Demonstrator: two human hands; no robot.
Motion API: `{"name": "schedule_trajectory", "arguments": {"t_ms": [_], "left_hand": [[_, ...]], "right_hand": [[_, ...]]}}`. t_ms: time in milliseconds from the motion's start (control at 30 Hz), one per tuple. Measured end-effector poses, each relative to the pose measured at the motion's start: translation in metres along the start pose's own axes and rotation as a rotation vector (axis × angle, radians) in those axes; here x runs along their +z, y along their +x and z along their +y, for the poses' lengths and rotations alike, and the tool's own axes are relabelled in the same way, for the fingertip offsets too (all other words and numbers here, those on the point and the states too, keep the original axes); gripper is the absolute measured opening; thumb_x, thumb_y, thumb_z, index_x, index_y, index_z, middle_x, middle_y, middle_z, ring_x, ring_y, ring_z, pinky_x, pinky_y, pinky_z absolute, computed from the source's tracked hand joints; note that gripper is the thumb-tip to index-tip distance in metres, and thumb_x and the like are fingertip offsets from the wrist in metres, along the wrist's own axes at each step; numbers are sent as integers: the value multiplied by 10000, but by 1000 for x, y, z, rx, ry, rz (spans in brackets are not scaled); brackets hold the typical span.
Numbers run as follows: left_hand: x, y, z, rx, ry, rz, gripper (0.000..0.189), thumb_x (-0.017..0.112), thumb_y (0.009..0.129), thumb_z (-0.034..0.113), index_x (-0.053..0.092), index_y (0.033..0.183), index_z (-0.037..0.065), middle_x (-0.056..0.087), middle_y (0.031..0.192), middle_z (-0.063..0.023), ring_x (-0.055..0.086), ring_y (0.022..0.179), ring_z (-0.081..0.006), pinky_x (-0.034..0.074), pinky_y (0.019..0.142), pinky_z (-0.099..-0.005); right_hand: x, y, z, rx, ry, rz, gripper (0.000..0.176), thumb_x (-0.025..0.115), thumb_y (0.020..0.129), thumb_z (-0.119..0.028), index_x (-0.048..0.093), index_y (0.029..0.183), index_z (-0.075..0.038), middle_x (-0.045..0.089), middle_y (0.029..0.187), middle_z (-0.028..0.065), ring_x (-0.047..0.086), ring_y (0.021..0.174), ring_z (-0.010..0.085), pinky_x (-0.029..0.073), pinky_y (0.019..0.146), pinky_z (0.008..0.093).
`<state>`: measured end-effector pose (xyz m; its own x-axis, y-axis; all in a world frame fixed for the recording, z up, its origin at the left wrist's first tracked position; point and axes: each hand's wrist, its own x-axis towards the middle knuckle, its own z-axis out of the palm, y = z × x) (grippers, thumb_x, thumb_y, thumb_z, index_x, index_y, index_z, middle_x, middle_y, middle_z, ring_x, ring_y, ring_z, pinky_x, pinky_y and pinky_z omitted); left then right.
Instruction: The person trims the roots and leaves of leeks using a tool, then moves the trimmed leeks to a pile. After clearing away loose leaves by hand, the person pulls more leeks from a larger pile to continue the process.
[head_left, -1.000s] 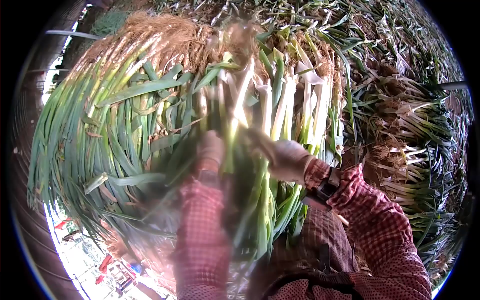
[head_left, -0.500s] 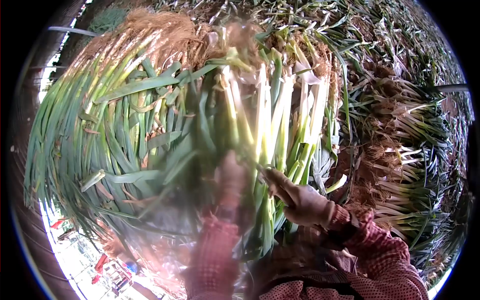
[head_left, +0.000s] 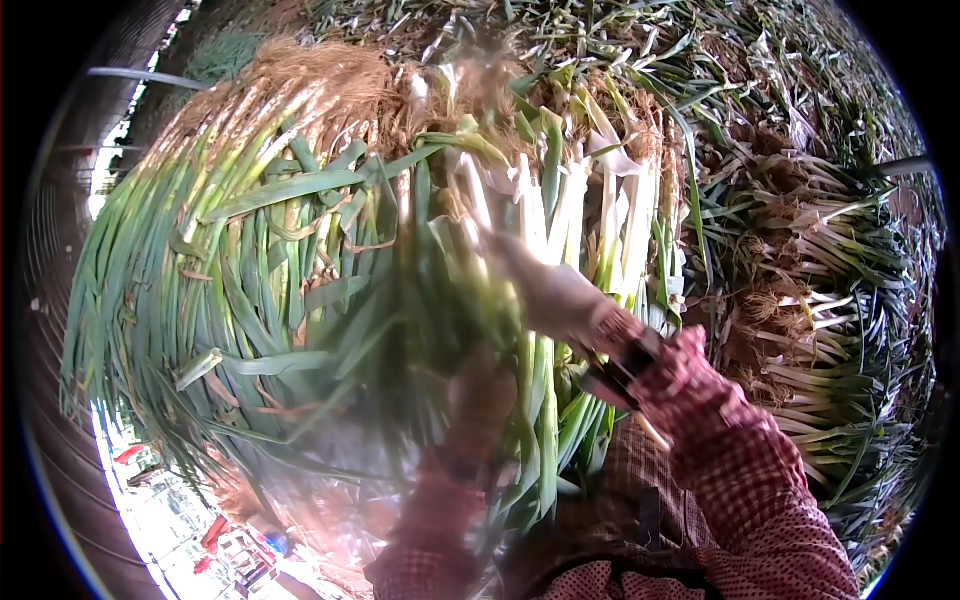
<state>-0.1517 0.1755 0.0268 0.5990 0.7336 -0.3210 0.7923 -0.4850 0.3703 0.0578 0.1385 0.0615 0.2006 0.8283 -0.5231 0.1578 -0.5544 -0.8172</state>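
Long leeks with white stalks, green leaves and brown roots lie in a thick row in front of me. My left hand, hazy in the view, is closed around the lower green part of a leek left of the brightest stalks. Over the white stalks is my right hand, its blurred fingers reaching up and left to that leek's pale upper stalk. I cannot tell whether those fingers grip it. Loose leaf pieces hang about the upper stalks.
A wide heap of leeks fills the left side, roots uppermost. Further small bunches lie at the right on reddish soil. Leaf litter spreads across the back. A pale rod juts in at the upper left.
My right hand has moved up and left, from the green leaves to the white stalks. My left hand has come down slightly, toward me.
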Motion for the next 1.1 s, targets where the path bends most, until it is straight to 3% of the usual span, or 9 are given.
{"name": "schedule_trajectory", "arguments": {"t_ms": [200,433,567,633,733,800,933,1000,1100], "left_hand": [[6,-4,-12,122,-75,150,575,684,873,185,483,1400,74,714,1043,-232,695,931,-444,568,813,-506],[12,-7,-16,172,-140,146,565,667,864,153,504,1398,66,716,1013,-242,702,883,-447,583,762,-496],[5,-16,-4,158,-163,115,560,674,864,161,513,1388,52,717,982,-243,702,861,-455,581,741,-502],[4,-20,1,168,-214,91,556,680,853,145,520,1376,43,710,994,-247,696,875,-459,578,750,-500],[10,-23,11,190,-290,30,561,689,822,96,528,1355,31,680,1071,-258,677,949,-454,568,797,-479],[11,-18,15,258,-310,15,578,699,800,68,524,1349,28,653,1139,-260,661,1016,-437,558,843,-452],[9,10,18,-9,-587,-344,598,754,786,92,528,1330,-7,628,1247,-214,629,1125,-317,521,952,-393],[-23,30,70,-212,-533,-394,576,751,811,106,531,1324,-40,618,1277,-232,611,1165,-316,514,986,-387],[23,64,47,-73,-429,-416,719,745,849,216,406,1405,-88,603,1312,-265,643,1116,-336,551,968,-396]], "right_hand": [[10,-55,8,-81,-56,-72,903,464,873,118,86,1624,-211,678,1127,212,678,704,257,594,553,348],[-5,4,-2,48,-35,-12,856,501,913,68,108,1630,-189,692,1003,190,648,655,228,552,491,316],[-15,-12,7,-108,9,-64,812,443,907,124,171,1613,-169,633,1273,189,645,657,205,565,503,304],[-31,-60,-10,48,129,-144,816,436,898,126,174,1613,-166,549,1426,204,639,654,188,571,512,286],[-25,-76,69,9,116,203,916,486,822,110,183,1614,-236,620,1335,236,623,603,187,584,541,298],[-25,-75,80,-75,115,178,957,518,777,63,159,1626,-193,665,1237,226,624,609,199,565,527,322],[-24,-58,86,-89,130,198,952,478,783,83,111,1638,-119,466,1506,229,696,845,279,604,623,337],[-27,-53,81,-36,176,133,919,443,814,113,109,1636,-127,399,1579,222,708,901,279,611,610,320],[-34,-68,45,44,111,-63,875,434,869,124,113,1636,-149,430,1552,228,711,863,252,594,539,288]]}}
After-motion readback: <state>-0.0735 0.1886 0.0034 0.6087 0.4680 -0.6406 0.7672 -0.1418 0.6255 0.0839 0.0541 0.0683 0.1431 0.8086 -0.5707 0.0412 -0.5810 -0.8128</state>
